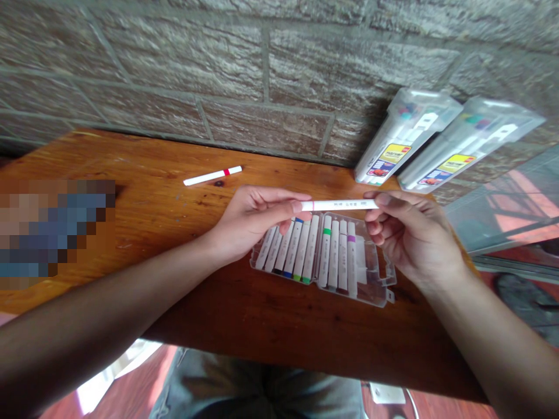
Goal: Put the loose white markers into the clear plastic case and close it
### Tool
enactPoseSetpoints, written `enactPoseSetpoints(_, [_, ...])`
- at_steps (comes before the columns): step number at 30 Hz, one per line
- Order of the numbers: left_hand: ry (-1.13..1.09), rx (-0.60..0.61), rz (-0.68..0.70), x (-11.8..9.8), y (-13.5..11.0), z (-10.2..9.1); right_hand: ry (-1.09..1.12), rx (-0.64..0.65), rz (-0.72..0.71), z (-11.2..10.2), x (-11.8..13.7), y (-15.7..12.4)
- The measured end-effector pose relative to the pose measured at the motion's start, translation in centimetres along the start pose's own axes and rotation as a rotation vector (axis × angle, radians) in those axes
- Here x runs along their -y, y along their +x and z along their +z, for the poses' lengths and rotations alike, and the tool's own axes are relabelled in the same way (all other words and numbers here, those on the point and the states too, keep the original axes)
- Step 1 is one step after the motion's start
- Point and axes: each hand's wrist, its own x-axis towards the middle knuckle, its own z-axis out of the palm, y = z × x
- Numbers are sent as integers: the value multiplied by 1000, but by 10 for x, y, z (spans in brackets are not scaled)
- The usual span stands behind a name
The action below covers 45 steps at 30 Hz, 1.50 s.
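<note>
- The left hand pinches one end of a slim white marker pen between thumb and fingertips, right by the pen's thin pink ring. The other fingers are curled under.
- The right hand grips the opposite end of the same white marker pen with thumb on top and forefinger beneath, so both hands are closed on it.
- The pen lies level, running from 9 to 3 o'clock. It is lifted clear of the desk, above the far edge of an open case.
- That case is a shallow clear plastic case lying flat on the brown wooden desk, just below the hands at 6 o'clock from the pen.
- Inside it white markers lie side by side in two groups. The left group leans slightly and shows blue and green ends. The right group lies straighter and bears a green band and a purple band.
- A loose white marker with a red band lies on the desk at 10 o'clock from the left hand, well apart from the case.
- Two closed clear plastic marker boxes, the nearer box and the farther box, lean against the grey brick wall at 1 o'clock from the right hand. Each has a yellow label, with capped markers showing through its walls.
</note>
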Motion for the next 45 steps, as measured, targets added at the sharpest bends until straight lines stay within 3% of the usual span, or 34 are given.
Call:
enactPoseSetpoints(5, [73, -56, -1, 1, 1, 0, 0, 26, 6, -2, -3, -1])
enactPoseSetpoints(15, [163, -46, 30, -5, 2, 3, -59, 48, 3, -2, -5, -3])
enactPoseSetpoints(24, [185, -36, 45, -9, 1, 6, -156, 116, -106, -2, -10, -5])
enactPoseSetpoints(32, [283, 12, 17, -4, -3, 4, -342, 163, -196, -2, -14, -6])
enactPoseSetpoints(45, [435, 92, 130, -2, -15, 16, -788, 241, -461, 0, -18, -19])
